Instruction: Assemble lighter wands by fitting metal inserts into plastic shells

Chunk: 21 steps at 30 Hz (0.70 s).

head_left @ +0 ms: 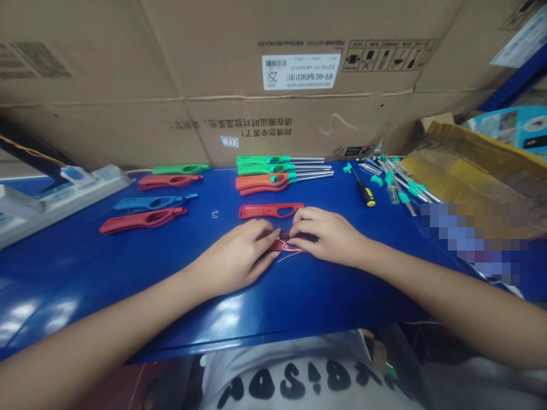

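Left hand (245, 253), in the head view, has its fingers curled and thumb drawn in, pinching the near end of one red wired casing (278, 246); the right hand (331, 236) pinches the same piece from the other side, its thumb and fingertips close together over the parts. Thin white and red wires show between the two hands, and one grey lead (287, 257) sticks out beside them on the blue counter (171, 296).

Just beyond the hands lies one open red handle half (252, 212), which serves as the landmark. Behind it are two green lighters (256, 165) with metal tubes and an orange group of lighters (256, 183), overlapped so that its number cannot be told. Left of it are four tubeless handles: one green handle (179, 169), two red handles (141, 221) and one blue handle (149, 203). A few tiny metal pieces (215, 214), too small to count surely, lie nearer. Farther left is one white power strip (81, 196). Right of the landmark lie one black-and-yellow screwdriver (366, 194) and a heap of tubes with teal parts (412, 188), too jumbled to count, beside one yellow-taped carton (474, 165).
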Each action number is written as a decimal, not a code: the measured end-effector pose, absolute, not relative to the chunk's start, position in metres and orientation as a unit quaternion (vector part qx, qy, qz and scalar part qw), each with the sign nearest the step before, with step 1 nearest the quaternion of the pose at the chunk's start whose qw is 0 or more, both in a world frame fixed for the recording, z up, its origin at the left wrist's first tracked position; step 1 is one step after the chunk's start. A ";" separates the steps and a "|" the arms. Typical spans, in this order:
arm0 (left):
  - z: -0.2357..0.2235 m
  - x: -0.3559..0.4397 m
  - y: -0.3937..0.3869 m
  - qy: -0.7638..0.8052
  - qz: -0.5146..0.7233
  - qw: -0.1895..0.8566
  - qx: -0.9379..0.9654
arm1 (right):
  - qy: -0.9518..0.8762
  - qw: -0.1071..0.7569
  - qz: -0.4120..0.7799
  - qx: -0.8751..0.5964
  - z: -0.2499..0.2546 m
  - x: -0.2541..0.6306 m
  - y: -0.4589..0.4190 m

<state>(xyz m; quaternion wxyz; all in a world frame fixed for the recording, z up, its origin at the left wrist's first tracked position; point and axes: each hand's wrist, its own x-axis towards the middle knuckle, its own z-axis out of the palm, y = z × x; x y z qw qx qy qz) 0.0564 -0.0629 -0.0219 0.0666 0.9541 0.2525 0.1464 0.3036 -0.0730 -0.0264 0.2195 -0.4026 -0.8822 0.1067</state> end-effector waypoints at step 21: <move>-0.031 0.053 -0.055 0.231 0.239 0.171 0.927 | -0.917 0.172 -0.038 -0.357 -0.024 0.307 -0.077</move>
